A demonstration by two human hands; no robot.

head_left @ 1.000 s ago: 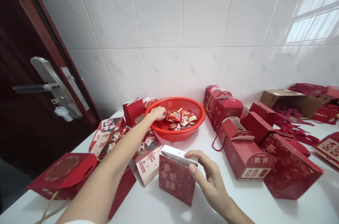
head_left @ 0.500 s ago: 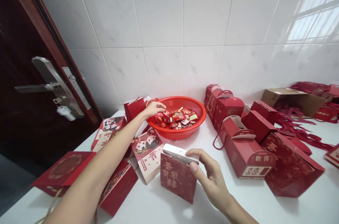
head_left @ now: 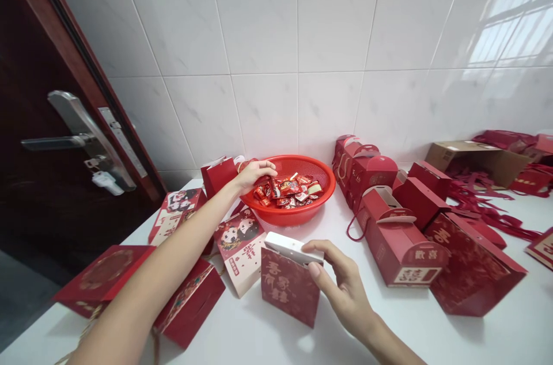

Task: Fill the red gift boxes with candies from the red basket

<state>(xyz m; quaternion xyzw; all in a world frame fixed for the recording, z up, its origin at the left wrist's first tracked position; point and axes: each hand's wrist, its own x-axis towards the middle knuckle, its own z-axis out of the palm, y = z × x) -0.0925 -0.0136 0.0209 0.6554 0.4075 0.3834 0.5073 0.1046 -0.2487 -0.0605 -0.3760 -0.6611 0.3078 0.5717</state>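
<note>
My left hand [head_left: 258, 174] is over the left rim of a red plastic colander [head_left: 287, 216], its fingers closed on a red-wrapped candy [head_left: 273, 185]. More wrapped candies [head_left: 290, 187] in red, white and gold lie in the colander. My right hand [head_left: 341, 281] grips the upper right corner of a small dark red gift box [head_left: 289, 287] with gold characters, which stands upright on the white table. The thumb is on its front and the index finger rests on a white piece [head_left: 287, 246] sticking out of its top.
At left lie red gift boxes [head_left: 190, 301] and a box with cartoon figures [head_left: 242, 247]. Red handled boxes [head_left: 400, 244] line the right, beside taller red bags [head_left: 475, 267]. Behind are an open cardboard box [head_left: 514, 164], dark red ribbons [head_left: 492, 215] and a tiled wall. A door stands at left.
My left hand has lifted slightly and shifted right, with a red-wrapped candy now showing at its fingertips. My right hand and the gift box have stayed in place.
</note>
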